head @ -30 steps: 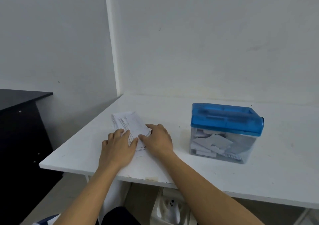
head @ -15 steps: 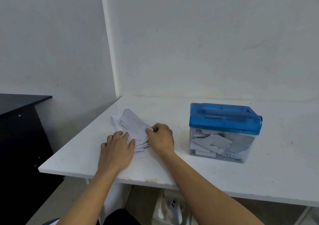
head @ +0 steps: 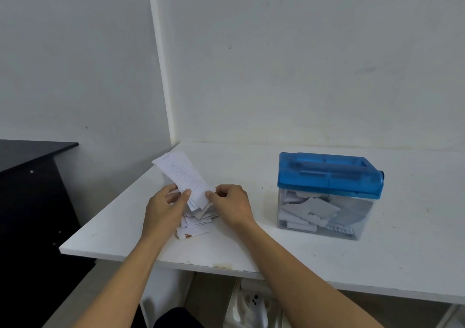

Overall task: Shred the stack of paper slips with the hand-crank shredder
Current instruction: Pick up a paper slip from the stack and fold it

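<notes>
Head view. A white table (head: 302, 252) stands in a corner of plain pale walls (head: 302, 63), its left and near edges in view. Its right side runs out of frame.

Containers: the hand-crank shredder (head: 329, 174) sits on the right half of the table, well apart from the hands. Its blue top is seated on a clear bin (head: 286, 217). The bin is more than half full of pale paper pieces (head: 314, 208). The crank itself cannot be made out; only a small stub shows at the right end of the blue top.

Task item: the stack of paper slips (head: 198, 223) lies loose and uneven near the left front of the table. The left hand (head: 163, 209) and right hand (head: 232, 206) each pinch, thumb against curled fingers, a lower corner of a lined bundle of slips (head: 183, 174) held tilted up above the stack.

Room to move: bare tabletop lies between the hands and the shredder, and behind both. A black cabinet (head: 30, 201) stands just beside the table's left edge.

Hidden: writing on the slips is illegible. A white object (head: 251, 305) under the table is partly cut off and cannot be identified.
</notes>
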Demonstrator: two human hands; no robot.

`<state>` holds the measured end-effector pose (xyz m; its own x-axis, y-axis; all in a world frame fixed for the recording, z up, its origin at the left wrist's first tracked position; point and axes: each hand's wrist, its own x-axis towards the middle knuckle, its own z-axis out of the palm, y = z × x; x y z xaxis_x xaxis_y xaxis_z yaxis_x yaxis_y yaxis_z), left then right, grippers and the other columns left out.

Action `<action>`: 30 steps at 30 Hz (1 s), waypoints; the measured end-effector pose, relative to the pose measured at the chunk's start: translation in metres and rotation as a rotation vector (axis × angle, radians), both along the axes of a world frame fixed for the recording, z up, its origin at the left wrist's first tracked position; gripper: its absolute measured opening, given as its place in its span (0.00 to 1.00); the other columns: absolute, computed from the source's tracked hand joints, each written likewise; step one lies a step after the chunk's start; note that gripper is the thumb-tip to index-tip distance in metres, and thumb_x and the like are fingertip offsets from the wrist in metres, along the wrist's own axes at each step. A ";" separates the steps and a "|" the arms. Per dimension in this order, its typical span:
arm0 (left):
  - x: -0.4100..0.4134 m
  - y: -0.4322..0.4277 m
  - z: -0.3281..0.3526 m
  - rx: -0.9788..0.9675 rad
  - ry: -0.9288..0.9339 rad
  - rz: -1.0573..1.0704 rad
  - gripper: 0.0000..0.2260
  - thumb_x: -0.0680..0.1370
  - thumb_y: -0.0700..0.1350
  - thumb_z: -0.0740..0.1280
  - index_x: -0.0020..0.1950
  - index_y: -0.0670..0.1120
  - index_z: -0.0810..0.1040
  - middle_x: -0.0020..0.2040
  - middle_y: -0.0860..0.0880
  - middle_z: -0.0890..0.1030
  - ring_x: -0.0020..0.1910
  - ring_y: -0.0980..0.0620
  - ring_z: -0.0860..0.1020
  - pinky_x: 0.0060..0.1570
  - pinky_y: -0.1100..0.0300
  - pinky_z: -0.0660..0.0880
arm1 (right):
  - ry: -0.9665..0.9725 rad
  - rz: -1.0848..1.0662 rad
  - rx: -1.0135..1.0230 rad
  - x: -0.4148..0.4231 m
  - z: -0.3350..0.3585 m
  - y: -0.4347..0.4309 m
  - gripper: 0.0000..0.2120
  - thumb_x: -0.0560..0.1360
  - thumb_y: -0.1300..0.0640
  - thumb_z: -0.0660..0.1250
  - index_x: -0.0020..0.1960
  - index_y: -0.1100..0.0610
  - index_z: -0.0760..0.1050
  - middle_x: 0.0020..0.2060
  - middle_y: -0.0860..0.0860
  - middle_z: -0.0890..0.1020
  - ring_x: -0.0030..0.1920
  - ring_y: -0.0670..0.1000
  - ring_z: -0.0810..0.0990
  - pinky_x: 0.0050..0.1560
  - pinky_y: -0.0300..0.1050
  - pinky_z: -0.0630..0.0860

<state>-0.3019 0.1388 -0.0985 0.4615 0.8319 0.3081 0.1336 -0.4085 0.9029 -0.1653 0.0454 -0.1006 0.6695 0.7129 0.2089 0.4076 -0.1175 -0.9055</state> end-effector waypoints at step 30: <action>0.000 -0.001 0.028 -0.007 -0.040 -0.023 0.03 0.78 0.52 0.72 0.45 0.56 0.85 0.36 0.62 0.84 0.40 0.59 0.82 0.42 0.60 0.77 | 0.044 -0.039 0.106 -0.006 0.014 0.005 0.15 0.80 0.46 0.64 0.53 0.55 0.85 0.48 0.48 0.86 0.49 0.47 0.83 0.48 0.40 0.76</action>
